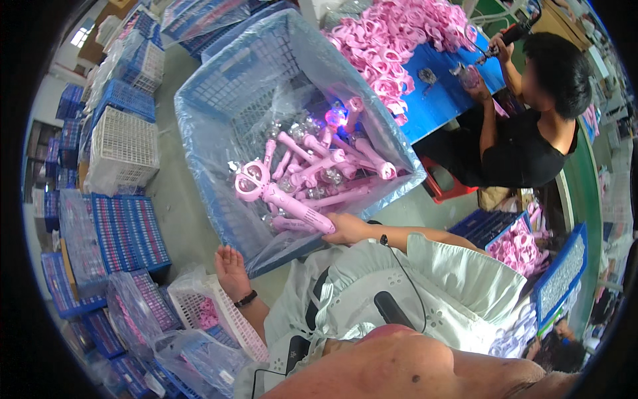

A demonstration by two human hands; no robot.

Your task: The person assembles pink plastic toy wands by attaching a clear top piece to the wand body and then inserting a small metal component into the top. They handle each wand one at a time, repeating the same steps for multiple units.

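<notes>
My right hand [344, 229] is closed around the handle end of a pink toy wand [297, 209]. The wand lies slantwise over the near part of a blue plastic crate [193, 156], its ring-shaped head with clear parts toward the left. Beneath it in the crate, which is lined with clear film, lie several more pink wands [312, 158] with clear round tips; one tip [335, 118] glows blue and red. Just outside the crate's near left corner, my left hand [231, 269] is open and holds nothing, its fingers stretched out.
Pink plastic ring parts [382, 50] are heaped on a blue table [425, 106], where a co-worker [531, 133] sits handling a part and a tool. Stacked crates [126, 143] and packed blue boxes [129, 233] line the left. A white basket [216, 306] stands near my left arm.
</notes>
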